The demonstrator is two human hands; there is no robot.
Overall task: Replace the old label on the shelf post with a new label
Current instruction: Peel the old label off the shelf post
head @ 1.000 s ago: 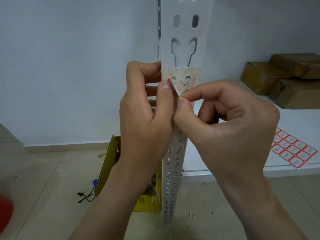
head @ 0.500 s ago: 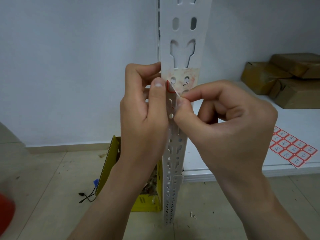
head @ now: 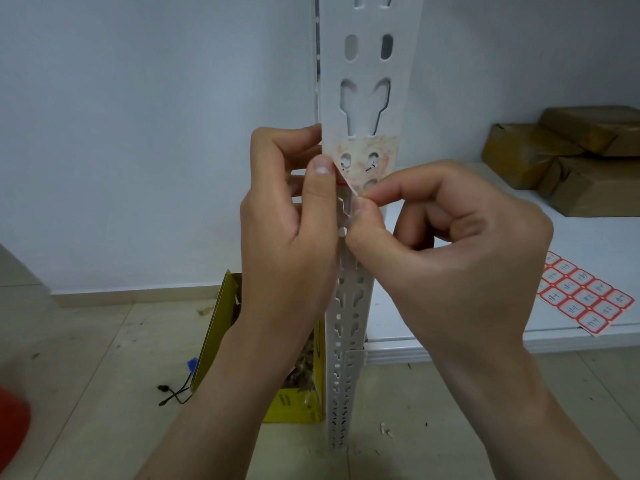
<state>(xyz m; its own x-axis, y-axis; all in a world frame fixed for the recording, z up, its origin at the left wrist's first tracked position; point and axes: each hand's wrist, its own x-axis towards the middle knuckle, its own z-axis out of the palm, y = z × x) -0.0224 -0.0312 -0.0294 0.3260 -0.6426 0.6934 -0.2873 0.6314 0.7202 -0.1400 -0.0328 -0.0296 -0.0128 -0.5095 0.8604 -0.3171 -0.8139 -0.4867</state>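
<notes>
A white slotted shelf post point(head: 369, 64) rises up the middle of the view. A worn, stained old label point(head: 375, 150) is stuck across it, its lower left corner peeled away. My right hand point(head: 446, 251) pinches that loose corner between thumb and forefinger. My left hand point(head: 287, 216) wraps around the post's left edge, with the thumb pressed on the post just left of the peeled corner. A sheet of new red-bordered labels point(head: 585, 296) lies on the white shelf point(head: 588, 237) at the right.
Brown wrapped parcels point(head: 568, 157) are stacked at the back of the shelf. On the tiled floor, a yellow box point(head: 221, 330) holding scraps stands left of the post, beside a small black cord point(head: 173, 396). Something red and blurred point(head: 12, 420) sits at the lower left edge.
The peeled corner of the old label has come further away from the post, pulled down and right by my right hand. My left thumb has slid slightly up the post.
</notes>
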